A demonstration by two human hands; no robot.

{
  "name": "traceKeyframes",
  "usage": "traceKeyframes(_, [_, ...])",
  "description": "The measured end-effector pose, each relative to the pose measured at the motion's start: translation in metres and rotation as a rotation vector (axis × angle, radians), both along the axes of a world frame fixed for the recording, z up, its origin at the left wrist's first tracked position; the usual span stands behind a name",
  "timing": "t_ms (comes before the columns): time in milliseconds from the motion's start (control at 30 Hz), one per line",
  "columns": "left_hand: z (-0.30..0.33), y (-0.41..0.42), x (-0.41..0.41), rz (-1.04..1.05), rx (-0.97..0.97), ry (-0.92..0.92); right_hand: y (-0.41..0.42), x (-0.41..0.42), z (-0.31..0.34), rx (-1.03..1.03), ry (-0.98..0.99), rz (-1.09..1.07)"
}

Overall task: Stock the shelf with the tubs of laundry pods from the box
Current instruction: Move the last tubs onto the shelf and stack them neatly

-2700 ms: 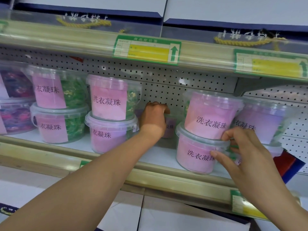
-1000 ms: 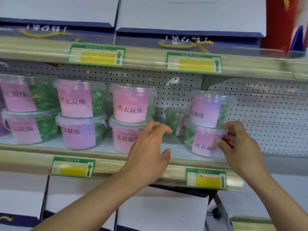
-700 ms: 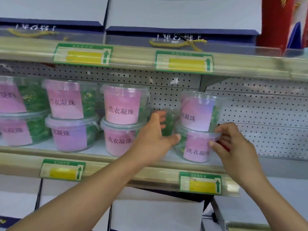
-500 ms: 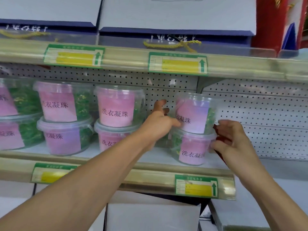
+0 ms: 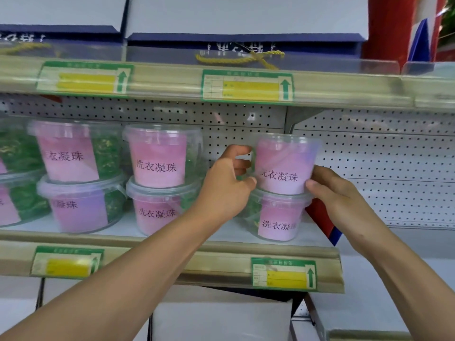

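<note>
Head view: the left hand (image 5: 226,185) and right hand (image 5: 332,190) grip the upper tub (image 5: 285,163) from 9 and 3 o'clock, seated on the lower tub (image 5: 278,215) at the shelf (image 5: 172,242) right end. Good practice, judged here: square it on the lid below, label forward, releasing only once steady.

Up top I'm looking at white and navy gift boxes (image 5: 246,18) sitting on the upper level, one with a yellow cord (image 5: 248,57) draped across its front, and a red box (image 5: 394,28) just beside them at the right. Green and yellow price tags (image 5: 247,87) sit in the rail strips, a grey pegboard back panel (image 5: 381,168) runs behind, and more white boxes (image 5: 221,316) are stacked below.
</note>
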State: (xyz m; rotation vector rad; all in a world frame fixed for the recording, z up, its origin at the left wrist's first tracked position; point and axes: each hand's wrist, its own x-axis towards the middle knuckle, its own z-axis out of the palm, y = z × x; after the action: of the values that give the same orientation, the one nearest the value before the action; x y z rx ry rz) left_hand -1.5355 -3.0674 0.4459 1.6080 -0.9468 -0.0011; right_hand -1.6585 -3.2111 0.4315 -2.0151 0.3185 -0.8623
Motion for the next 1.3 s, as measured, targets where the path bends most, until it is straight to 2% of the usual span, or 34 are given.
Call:
traceKeyframes(333, [-0.009, 0.000, 0.002, 0.039, 0.092, -0.023, -0.009, 0.005, -0.011, 0.035, -0.046, -0.053])
traceKeyframes(500, [-0.012, -0.002, 0.001, 0.002, 0.022, 0.002, -0.013, -0.003, -0.014, 0.012, -0.011, -0.055])
traceKeyframes(833, [-0.016, 0.001, 0.003, 0.115, -0.030, -0.133, -0.015, 0.007, -0.009, 0.067, -0.006, -0.069])
traceKeyframes(1167, [-0.023, -0.004, 0.000, -0.025, -0.013, 0.048, -0.006, -0.005, -0.007, 0.133, -0.048, -0.091])
traceKeyframes(1300, [-0.022, -0.006, 0.003, -0.111, -0.017, 0.130, -0.003, -0.014, -0.015, 0.049, -0.020, -0.177])
